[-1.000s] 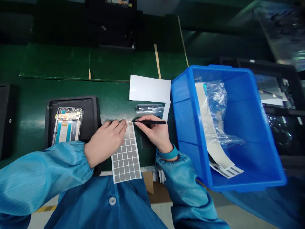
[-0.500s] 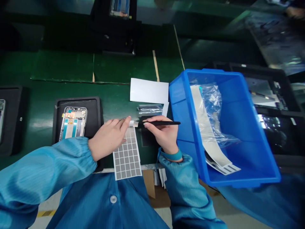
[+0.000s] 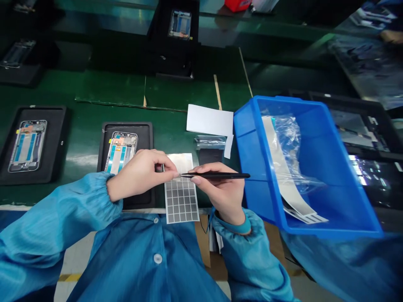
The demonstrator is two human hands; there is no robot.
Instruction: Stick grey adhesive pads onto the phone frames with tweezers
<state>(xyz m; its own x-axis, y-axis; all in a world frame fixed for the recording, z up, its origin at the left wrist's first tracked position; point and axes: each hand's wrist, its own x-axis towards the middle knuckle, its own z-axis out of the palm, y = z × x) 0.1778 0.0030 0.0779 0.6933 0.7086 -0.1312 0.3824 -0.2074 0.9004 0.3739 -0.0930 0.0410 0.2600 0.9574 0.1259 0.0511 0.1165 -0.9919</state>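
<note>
one head-worn camera looks forward and down from close above the hands (image 3: 225, 188) and green bench (image 3: 171, 126).

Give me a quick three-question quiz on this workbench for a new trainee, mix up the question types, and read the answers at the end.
1. True or false: the blue bin stands to the left of the sheet of grey squares.
2. What does the right hand hold?
A) a clear plastic bag
B) a slim black tool
C) a white card
3. Fill in the missing word: the open-backed phone nearest the left hand lies in a black ____.

Key:
1. False; it is on the right.
2. B
3. tray
</note>
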